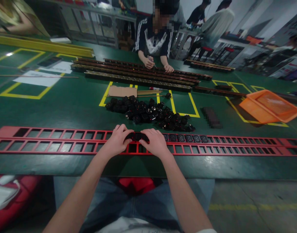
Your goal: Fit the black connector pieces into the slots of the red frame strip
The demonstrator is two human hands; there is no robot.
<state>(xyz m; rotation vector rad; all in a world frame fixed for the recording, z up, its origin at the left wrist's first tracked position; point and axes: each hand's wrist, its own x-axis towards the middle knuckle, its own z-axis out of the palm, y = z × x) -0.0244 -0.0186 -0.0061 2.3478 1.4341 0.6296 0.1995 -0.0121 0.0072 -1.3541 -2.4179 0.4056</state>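
A: What have we got up close?
B: Our red slotted frame (6,132), running left to right along the near part of the green table (53,113). Our left hand (119,139) and right hand (154,141) are both at its far row, a black socket (138,136) sitting there between them.
A: Fingers (129,131)?
B: Narrow gap to the thumb on each, black showing in it — can't tell if we're pinching or just pressing. More sockets (189,138) sit rightward in that row.
A: And past that?
B: A messy heap of black parts (148,111), an orange tray (254,108) on the right, then cardboard (122,91) with thin sticks (148,93) at its right. Farther, long dark rails (138,77) — and a co-worker (154,42) leaning over them.
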